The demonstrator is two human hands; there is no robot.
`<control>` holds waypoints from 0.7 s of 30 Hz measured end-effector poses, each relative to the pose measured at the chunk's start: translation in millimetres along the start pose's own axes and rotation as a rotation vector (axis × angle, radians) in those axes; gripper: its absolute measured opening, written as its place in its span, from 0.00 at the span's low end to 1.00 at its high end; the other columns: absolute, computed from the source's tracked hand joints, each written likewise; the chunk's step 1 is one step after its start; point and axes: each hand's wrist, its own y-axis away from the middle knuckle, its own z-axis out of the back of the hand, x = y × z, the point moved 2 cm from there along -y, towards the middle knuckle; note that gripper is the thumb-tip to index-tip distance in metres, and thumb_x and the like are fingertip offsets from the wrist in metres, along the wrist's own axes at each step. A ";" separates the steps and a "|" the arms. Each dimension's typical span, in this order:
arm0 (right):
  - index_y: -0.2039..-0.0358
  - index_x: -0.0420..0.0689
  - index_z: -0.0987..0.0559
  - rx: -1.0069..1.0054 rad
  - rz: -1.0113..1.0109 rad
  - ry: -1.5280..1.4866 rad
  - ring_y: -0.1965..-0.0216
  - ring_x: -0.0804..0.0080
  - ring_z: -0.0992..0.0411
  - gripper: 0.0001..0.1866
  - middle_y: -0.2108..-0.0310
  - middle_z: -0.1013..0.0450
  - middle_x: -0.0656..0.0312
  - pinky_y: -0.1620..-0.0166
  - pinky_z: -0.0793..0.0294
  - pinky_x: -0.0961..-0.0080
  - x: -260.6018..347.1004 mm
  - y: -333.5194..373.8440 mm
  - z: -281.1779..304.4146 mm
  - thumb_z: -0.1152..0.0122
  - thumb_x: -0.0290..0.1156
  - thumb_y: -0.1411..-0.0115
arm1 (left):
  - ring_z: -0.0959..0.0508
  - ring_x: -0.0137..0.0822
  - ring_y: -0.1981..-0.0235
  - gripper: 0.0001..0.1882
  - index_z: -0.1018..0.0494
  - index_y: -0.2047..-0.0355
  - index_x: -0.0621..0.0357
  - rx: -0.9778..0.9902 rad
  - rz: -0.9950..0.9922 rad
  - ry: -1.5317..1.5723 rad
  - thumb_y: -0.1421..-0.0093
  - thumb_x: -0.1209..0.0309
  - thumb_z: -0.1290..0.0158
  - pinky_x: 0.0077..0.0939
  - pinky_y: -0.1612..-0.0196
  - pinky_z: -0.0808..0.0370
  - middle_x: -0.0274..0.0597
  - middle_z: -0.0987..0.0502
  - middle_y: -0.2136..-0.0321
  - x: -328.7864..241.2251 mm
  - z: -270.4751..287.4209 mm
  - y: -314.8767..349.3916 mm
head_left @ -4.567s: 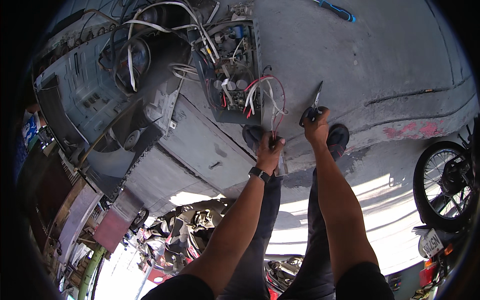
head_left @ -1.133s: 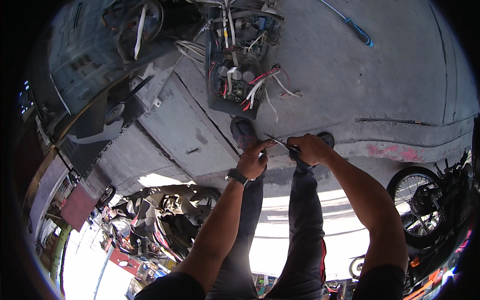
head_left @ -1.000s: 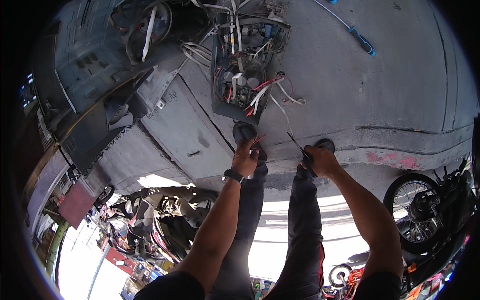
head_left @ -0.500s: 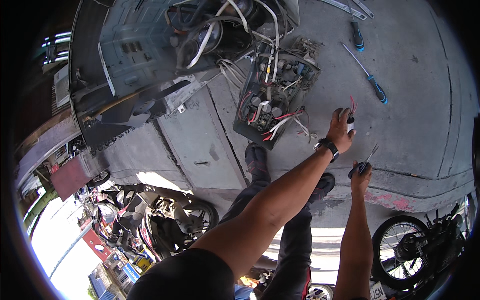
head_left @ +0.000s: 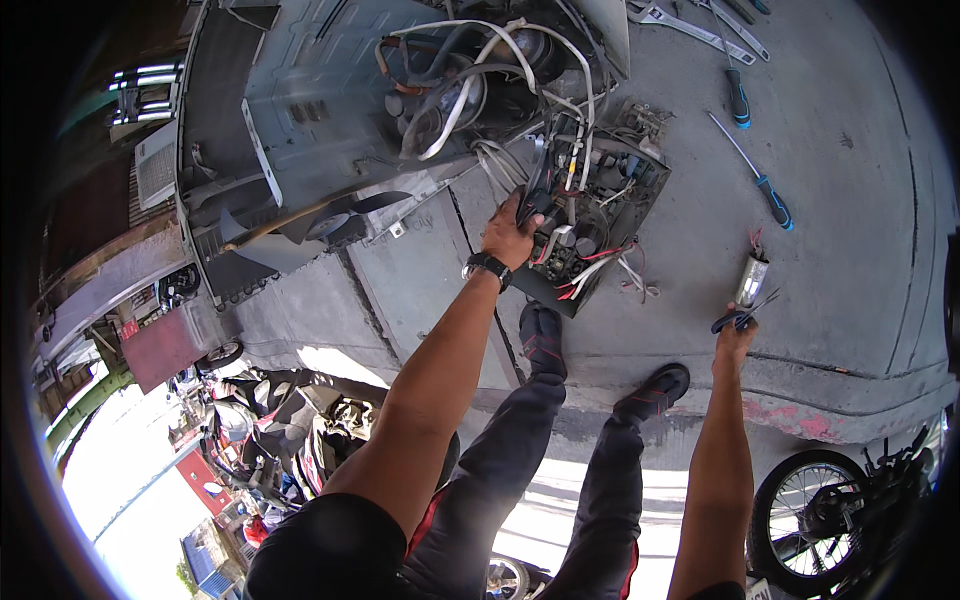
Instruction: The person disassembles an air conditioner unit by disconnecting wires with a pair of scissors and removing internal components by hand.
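Right grip (head_left: 737, 338) is closed around the handles of my scissors (head_left: 738, 320), blades angled away to the upper right. The silver cylinder (head_left: 752, 281) with red wires (head_left: 757, 240) is on the concrete floor (head_left: 840, 280), just past that hand; can't tell if my fingertips touch it. Left grip (head_left: 512, 238) is curled in at the left side of the open electronics box (head_left: 542, 293), next to something dark, and I honestly can't tell whether it's holding that. Blue-and-black screwdriver (head_left: 774, 204) lies farther out.
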 end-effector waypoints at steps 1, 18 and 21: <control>0.44 0.40 0.34 -0.003 -0.055 -0.014 0.48 0.52 0.29 0.30 0.47 0.31 0.47 0.47 0.30 0.61 4.6 7.9 -0.3 0.34 0.44 0.38 | 0.26 0.57 0.44 0.33 0.39 0.35 0.55 -0.015 0.010 0.029 0.37 0.60 0.43 0.41 0.41 0.30 0.59 0.27 0.44 3.1 2.1 4.6; 0.41 0.41 0.39 0.122 -0.083 -0.247 0.50 0.72 0.25 0.25 0.54 0.25 0.57 0.51 0.30 0.79 27.5 37.8 -22.4 0.41 0.33 0.33 | 0.22 0.61 0.53 0.30 0.35 0.41 0.67 -0.113 0.002 0.135 0.43 0.69 0.45 0.45 0.49 0.25 0.64 0.23 0.53 -54.6 -86.8 53.6; 0.42 0.40 0.38 0.155 -0.064 -0.287 0.51 0.72 0.25 0.24 0.56 0.25 0.58 0.52 0.30 0.79 29.0 38.5 -23.5 0.41 0.32 0.33 | 0.23 0.61 0.51 0.30 0.36 0.41 0.67 -0.039 0.034 0.232 0.43 0.69 0.44 0.44 0.48 0.26 0.64 0.23 0.54 -44.7 -93.7 36.2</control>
